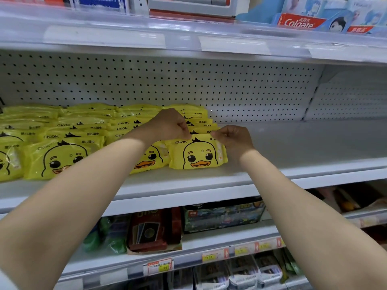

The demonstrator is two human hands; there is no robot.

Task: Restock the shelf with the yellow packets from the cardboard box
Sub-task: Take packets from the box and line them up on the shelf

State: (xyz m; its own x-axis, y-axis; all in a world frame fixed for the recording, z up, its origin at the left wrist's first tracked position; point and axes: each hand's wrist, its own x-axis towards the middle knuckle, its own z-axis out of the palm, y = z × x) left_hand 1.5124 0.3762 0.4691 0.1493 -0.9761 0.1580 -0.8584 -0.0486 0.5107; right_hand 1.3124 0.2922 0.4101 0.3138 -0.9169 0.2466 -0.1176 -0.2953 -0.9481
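Head view. Two hands on two bare forearms, both up at one yellow packet [198, 153] printed with a duck face, standing tilted back at the front of the white middle shelf [293, 147].

Left hand [169, 124] curled tight, fingertips pinching the yellow packet's top edge near its left corner. Right hand [232, 137] curled the same way, pinching the top right corner.

Left of the yellow packet, three more front packets of the same kind: second packet [150, 159] just beside it and half hidden by the left forearm, third packet [60, 158] further left, fourth packet [6, 160] cut by the frame edge. Four files in all, each running back from its front packet towards the pegboard wall [230, 86], overlapping like tiles. Behind the yellow packet several more top edges [201, 122], partly covered by the left hand; exact number hard to tell.

Above the yellow packet, an upper shelf with one red Colgate box [299, 23] well to the right, among blue cartons.

Below the yellow packet, a lower shelf holding one dark red card box [146, 231], one toy box [222, 214] with a bright picture, and blurred green packs [100, 233] to the left. Lower still, two yellow price tags [160, 266] on the rail
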